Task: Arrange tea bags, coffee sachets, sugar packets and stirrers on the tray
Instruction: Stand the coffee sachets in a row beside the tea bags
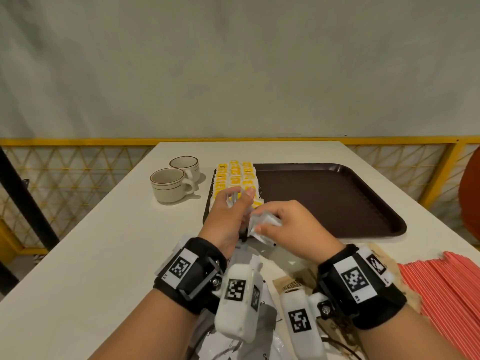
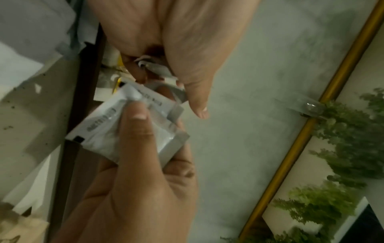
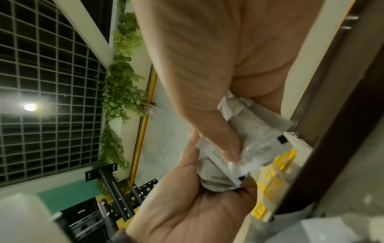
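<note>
Both hands over brown tray (image 1: 337, 203) edge. Left hand (image 1: 228, 214) grips white packets (image 1: 233, 201); right hand (image 1: 293, 224) pinches white packet (image 1: 265, 222).

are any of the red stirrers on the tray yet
No, the red stirrers lie in a pile on the table off the tray's near right corner, and only yellow tea bags sit on it.

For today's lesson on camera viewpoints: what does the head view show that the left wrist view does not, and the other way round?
Only the head view shows the two cups, the red stirrers, the whole brown tray and the rows of yellow tea bags at its left end. Only the left wrist view shows the printing and black corner marks on the white sachet, and green foliage by a gold rail. Both show the left hand and right hand, each with a grip on white sachets.
</note>
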Motion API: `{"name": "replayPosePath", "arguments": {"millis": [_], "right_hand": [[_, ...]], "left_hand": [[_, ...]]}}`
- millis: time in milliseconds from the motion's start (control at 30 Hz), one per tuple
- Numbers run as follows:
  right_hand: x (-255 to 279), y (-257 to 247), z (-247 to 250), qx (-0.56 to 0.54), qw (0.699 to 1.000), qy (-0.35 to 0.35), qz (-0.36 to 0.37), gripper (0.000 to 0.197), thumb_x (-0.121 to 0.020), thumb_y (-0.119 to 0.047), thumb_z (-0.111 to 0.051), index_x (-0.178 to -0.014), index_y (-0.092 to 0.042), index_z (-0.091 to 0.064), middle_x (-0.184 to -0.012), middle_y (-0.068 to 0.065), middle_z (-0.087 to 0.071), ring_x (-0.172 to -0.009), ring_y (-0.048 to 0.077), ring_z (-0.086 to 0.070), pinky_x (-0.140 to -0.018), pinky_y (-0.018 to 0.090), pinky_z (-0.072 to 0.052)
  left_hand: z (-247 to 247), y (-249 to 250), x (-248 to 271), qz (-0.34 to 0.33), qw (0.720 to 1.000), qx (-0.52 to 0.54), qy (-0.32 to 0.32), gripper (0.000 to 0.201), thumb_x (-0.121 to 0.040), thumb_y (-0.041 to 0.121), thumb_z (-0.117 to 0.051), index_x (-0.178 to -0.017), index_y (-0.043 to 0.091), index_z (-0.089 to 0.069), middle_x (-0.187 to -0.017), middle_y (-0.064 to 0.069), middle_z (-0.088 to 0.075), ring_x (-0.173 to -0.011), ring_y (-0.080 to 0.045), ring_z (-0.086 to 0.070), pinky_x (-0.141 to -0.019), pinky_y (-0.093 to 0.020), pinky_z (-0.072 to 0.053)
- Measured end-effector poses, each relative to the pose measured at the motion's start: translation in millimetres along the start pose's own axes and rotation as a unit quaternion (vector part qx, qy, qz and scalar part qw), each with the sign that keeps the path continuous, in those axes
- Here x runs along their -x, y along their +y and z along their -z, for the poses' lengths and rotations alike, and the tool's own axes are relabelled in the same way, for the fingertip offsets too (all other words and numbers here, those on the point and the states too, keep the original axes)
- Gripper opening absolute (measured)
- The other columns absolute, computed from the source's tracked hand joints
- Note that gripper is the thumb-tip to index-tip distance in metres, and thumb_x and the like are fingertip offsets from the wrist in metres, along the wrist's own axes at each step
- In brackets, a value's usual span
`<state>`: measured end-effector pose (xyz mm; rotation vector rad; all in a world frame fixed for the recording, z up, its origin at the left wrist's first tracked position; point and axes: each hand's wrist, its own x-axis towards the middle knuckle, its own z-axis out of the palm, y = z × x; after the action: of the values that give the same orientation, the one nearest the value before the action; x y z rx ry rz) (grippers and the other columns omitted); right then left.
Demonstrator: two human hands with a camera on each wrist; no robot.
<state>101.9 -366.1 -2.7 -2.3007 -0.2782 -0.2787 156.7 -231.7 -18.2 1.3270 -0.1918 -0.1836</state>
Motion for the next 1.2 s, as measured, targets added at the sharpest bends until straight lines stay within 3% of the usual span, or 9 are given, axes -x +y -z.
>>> {"name": "replayPosePath", "arguments": {"millis": [133, 233, 400, 467, 633, 800, 933, 1033, 1200], "right_hand": [[1, -3, 2, 0.001, 1.0, -0.02, 0.023, 0.019, -0.085, -0.009, -0.066, -0.101, -0.017, -0.074, -0.101, -0.008, -0.071, -0.089, 0.0, -0.063, -0.082, 0.017, -0.048], [0, -1, 7, -0.143, 0.989, 0.022, -0.038, 0.023, -0.085, -0.004, -0.062, -0.102, -0.016, -0.073, -0.101, -0.002, -0.072, -0.091, 0.01, -0.067, -0.084, 0.028, -0.052], [1, -6, 17, -0.438, 0.891, 0.005, -0.119, 0.042, -0.086, 0.019, -0.039, -0.109, -0.007, -0.064, -0.1, 0.011, -0.071, -0.087, 0.019, -0.069, -0.081, 0.032, -0.056], [1, -7, 16, -0.454, 0.883, 0.003, -0.117, 0.042, -0.087, 0.018, -0.044, -0.115, -0.007, -0.062, -0.108, 0.013, -0.069, -0.091, 0.02, -0.068, -0.078, 0.029, -0.056], [-1, -3, 15, -0.451, 0.879, 0.063, -0.137, 0.034, -0.086, 0.012, -0.057, -0.109, -0.011, -0.063, -0.106, 0.013, -0.069, -0.092, 0.022, -0.069, -0.075, 0.032, -0.059], [-3, -5, 14, -0.468, 0.864, 0.113, -0.146, 0.023, -0.089, 0.007, -0.055, -0.106, -0.007, -0.063, -0.102, 0.013, -0.07, -0.088, 0.021, -0.07, -0.072, 0.031, -0.06], [-4, -1, 22, -0.481, 0.84, 0.202, -0.153, 0.015, -0.094, -0.003, -0.053, -0.107, -0.009, -0.059, -0.101, 0.005, -0.073, -0.087, 0.014, -0.07, -0.072, 0.032, -0.059], [-3, -2, 25, -0.506, 0.835, 0.157, -0.149, 0.013, -0.093, -0.005, -0.055, -0.105, -0.008, -0.06, -0.096, 0.008, -0.071, -0.075, 0.012, -0.068, -0.062, 0.024, -0.057], [-1, -4, 14, -0.482, 0.865, 0.038, -0.136, 0.013, -0.091, -0.004, -0.057, -0.103, -0.006, -0.064, -0.098, 0.013, -0.071, -0.082, 0.02, -0.067, -0.059, 0.021, -0.055]], "left_hand": [[-2, 0, 1, 0.0, 1.0, 0.018, -0.015, 0.042, -0.089, 0.029, -0.065, -0.119, 0.004, -0.05, -0.081, -0.004, -0.061, -0.068, -0.016, -0.061, -0.059, -0.028, -0.051], [2, 4, 0, 0.015, 0.993, 0.116, -0.003, 0.018, -0.095, 0.012, -0.053, -0.113, 0.017, -0.054, -0.077, -0.004, -0.058, -0.07, -0.016, -0.061, -0.064, -0.031, -0.049], [16, 12, -5, 0.024, 0.977, 0.209, -0.035, 0.028, -0.092, -0.001, -0.051, -0.117, 0.013, -0.053, -0.075, -0.007, -0.063, -0.06, -0.014, -0.062, -0.056, -0.029, -0.055], [16, 13, -3, 0.02, 0.984, 0.172, -0.047, 0.027, -0.092, 0.002, -0.054, -0.116, 0.012, -0.054, -0.075, -0.007, -0.062, -0.059, -0.014, -0.056, -0.053, -0.026, -0.049], [12, 12, 3, 0.041, 0.989, 0.114, -0.084, 0.044, -0.075, 0.026, -0.071, -0.114, 0.013, -0.056, -0.105, -0.018, -0.06, -0.096, -0.032, -0.051, -0.07, -0.036, -0.043], [14, 8, 0, 0.011, 0.995, 0.082, -0.057, 0.036, -0.081, 0.0, -0.068, -0.113, 0.015, -0.058, -0.113, -0.017, -0.065, -0.092, -0.026, -0.066, -0.066, -0.033, -0.052], [18, 9, -5, 0.006, 0.991, 0.132, -0.01, 0.045, -0.086, -0.002, -0.061, -0.129, 0.004, -0.048, -0.116, -0.018, -0.064, -0.086, -0.026, -0.064, -0.058, -0.028, -0.052], [22, 11, -6, 0.009, 0.986, 0.166, 0.005, 0.045, -0.087, 0.0, -0.06, -0.13, 0.001, -0.047, -0.11, -0.019, -0.063, -0.079, -0.023, -0.058, -0.053, -0.024, -0.05], [18, 12, -3, 0.069, 0.984, 0.157, -0.056, 0.046, -0.087, 0.007, -0.059, -0.131, 0.002, -0.05, -0.127, -0.023, -0.058, -0.102, -0.033, -0.058, -0.065, -0.029, -0.05]]}}
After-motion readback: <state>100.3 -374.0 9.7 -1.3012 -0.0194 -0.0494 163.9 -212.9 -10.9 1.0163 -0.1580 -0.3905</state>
